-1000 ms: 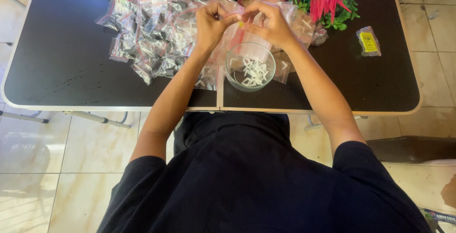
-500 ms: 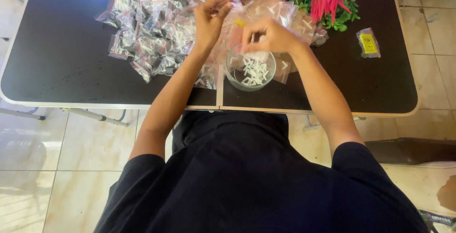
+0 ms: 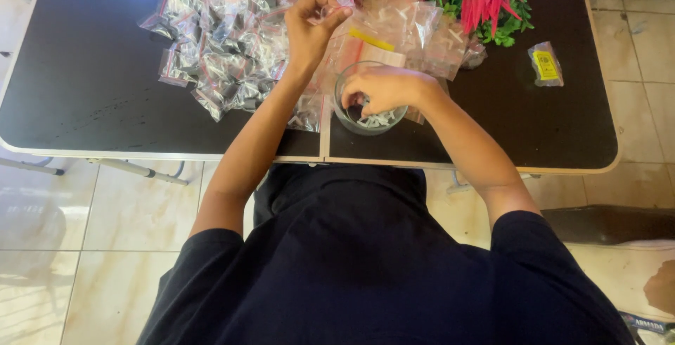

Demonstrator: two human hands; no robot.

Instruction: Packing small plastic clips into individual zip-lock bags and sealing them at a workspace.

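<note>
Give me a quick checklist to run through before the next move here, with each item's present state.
1. Left hand holds a small clear bag: ok.
2. Bag mouth open: cannot tell.
3. Right hand is in the glass bowl: ok.
4. White pieces left in the bowl: ok.
5. Piece pinched between right fingers: cannot tell.
6. Bowl upright on the table: ok.

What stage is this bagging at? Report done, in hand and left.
Done: a heap of small filled bags lies on the black table.
In hand: the left hand holds up a small clear bag, while the right hand reaches into the glass bowl.
Left: white pieces remain in the bowl; how many is hidden by the hand.
</note>
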